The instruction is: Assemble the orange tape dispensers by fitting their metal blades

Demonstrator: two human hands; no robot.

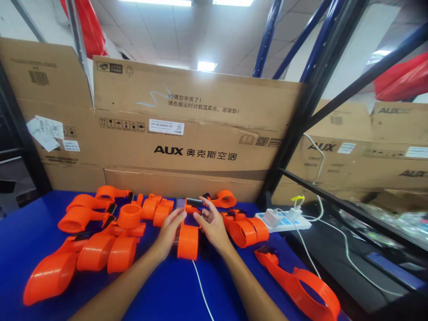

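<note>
My left hand and my right hand meet at the middle of a blue table. Between them lies an orange plastic holder with a dark phone-like device at its far end. My left fingers curl against the holder's left side. My right fingers pinch the device's right edge, with the index finger stretched up along it. A white cable runs from under the holder toward me.
Several more orange holders lie to the left, behind and to the right, one long one at the near right. A white power strip with chargers sits at the table's right edge. Cardboard boxes wall the back; dark shelving uprights stand right.
</note>
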